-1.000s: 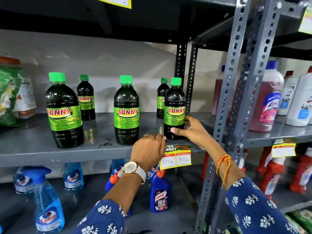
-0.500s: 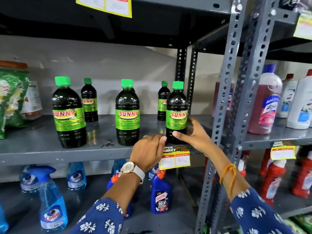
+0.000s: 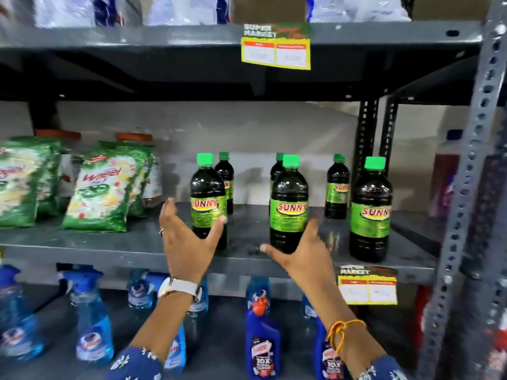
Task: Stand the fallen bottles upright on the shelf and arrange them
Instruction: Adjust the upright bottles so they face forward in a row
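All six bottles stand upright on the shelf (image 3: pixel 109 242): three along the front edge, three by the back wall, so I judge only spacing is left. My left hand (image 3: pixel 186 242) is spread, cupping but not gripping the front-left bottle (image 3: pixel 208 198); my right hand (image 3: pixel 304 259) is spread, empty, just before the front-middle bottle (image 3: pixel 288 204). Grip low on the body w/ thumb opposite fingers, slide w/o tilting, labels fwd, even gaps to the front-right bottle (image 3: pixel 370 212).

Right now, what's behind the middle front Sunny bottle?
Behind the middle front Sunny bottle stands a smaller Sunny bottle; only its green cap and left shoulder show. Its label and base are covered. The grey back wall lies beyond.
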